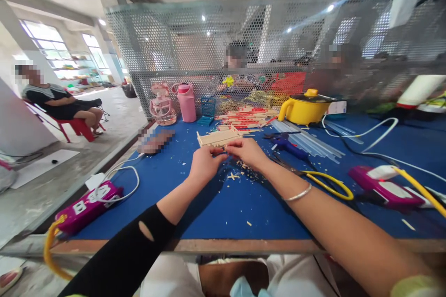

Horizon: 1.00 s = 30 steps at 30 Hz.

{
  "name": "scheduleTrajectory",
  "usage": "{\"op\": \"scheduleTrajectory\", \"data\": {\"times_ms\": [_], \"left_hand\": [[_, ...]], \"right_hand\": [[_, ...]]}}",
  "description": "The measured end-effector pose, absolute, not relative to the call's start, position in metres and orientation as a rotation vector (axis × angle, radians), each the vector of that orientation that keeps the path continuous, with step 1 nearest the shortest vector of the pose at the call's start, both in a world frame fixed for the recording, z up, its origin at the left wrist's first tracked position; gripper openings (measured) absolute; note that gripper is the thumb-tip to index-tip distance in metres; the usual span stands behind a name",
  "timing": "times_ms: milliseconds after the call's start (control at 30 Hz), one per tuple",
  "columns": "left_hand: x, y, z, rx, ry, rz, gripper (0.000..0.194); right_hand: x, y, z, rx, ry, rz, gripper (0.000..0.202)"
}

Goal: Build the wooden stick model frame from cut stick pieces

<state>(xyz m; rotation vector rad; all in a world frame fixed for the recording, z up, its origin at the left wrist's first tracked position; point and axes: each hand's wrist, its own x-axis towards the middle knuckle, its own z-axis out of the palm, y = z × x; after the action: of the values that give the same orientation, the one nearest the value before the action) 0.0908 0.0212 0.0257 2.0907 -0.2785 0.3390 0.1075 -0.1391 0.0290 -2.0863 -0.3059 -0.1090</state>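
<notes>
Clock centred on my hands. One bench (202, 216), blue. One pot (310, 110) at 2, set back, probably to free working room. Two power strips, left (81, 211) at 8, right (390, 188) between 3 and 4, likely placed for the leads. Two bottles, pink (187, 106) and clear (163, 110), between 10 and 11, presumably away from elbows. Left hand (205, 165), right hand (249, 152): fingertips seemingly clamped on the model's (218, 139) near edge, to steady it. One model, at 12. One glue gun (291, 145) at 3, handy. Sticks (247, 117) heaped at 1, uncountable.
</notes>
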Motion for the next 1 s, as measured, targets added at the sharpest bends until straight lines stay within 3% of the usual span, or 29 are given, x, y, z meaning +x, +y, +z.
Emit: {"op": "scheduleTrajectory", "data": {"times_ms": [133,267,467,667,1000], "left_hand": [[0.114,0.038,0.04,2.179,-0.463,0.496,0.06],[0.14,0.043,0.045,2.348,-0.759,0.312,0.083],[0.157,0.037,0.042,2.439,-0.827,0.193,0.078],[0.159,0.037,0.04,2.473,-0.843,0.183,0.065],[0.159,0.036,0.034,2.5,-0.852,0.186,0.063]], "right_hand": [[0.126,-0.135,0.018,-2.117,-0.248,-0.183,0.018],[0.132,-0.129,0.006,-2.194,-0.212,-0.236,0.022],[0.132,-0.129,0.008,-2.278,-0.231,-0.342,0.014],[0.132,-0.131,0.011,-2.362,-0.252,-0.445,0.02],[0.134,-0.122,0.006,-2.446,-0.189,-0.544,0.02]]}}
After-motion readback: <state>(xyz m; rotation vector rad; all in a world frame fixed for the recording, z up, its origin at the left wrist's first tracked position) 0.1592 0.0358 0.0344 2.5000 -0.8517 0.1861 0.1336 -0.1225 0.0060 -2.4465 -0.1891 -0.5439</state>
